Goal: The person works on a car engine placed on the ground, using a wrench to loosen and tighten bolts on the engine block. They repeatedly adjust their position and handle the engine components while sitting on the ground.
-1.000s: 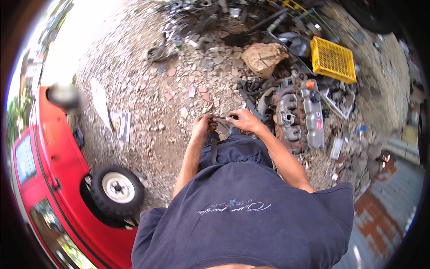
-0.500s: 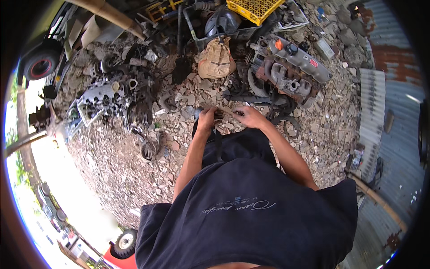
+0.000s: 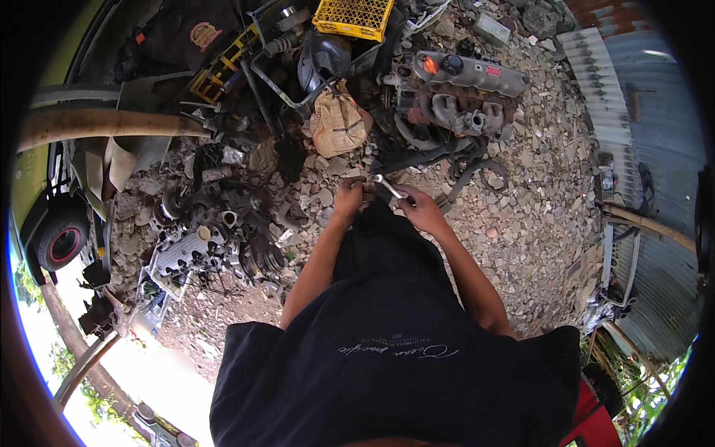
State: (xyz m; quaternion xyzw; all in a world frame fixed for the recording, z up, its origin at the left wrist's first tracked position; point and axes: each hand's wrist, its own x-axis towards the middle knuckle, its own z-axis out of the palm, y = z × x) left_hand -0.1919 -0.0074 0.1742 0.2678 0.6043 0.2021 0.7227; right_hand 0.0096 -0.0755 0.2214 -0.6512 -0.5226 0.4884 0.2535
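Out in front of my body, my right hand [image 3: 423, 211] grips a silver wrench [image 3: 388, 186]. The tool's pale head points up and left, toward the other hand. A short way to the left, my left hand [image 3: 348, 198] is closed with its fingers curled inward. Whatever those fingers hold, if anything, is dark and too small to make out. Beyond both hands a tied tan sack [image 3: 339, 123] rests on the rubble. An engine with a grey valve cover [image 3: 477, 74] lies past my right hand, with black hoses beside it.
Broken stone covers the ground [image 3: 514, 216]. To the left lies another engine [image 3: 186, 249] among greasy parts. A yellow crate [image 3: 350, 30] tops the scrap at the back. A bamboo pole [image 3: 112, 127] crosses the upper left, and corrugated metal sheeting [image 3: 663, 141] borders the right.
My view has turned, so the engines and sack appear shifted and rotated. The wrench head now shows clearly in my right hand. Both hands stay close together in front of me.
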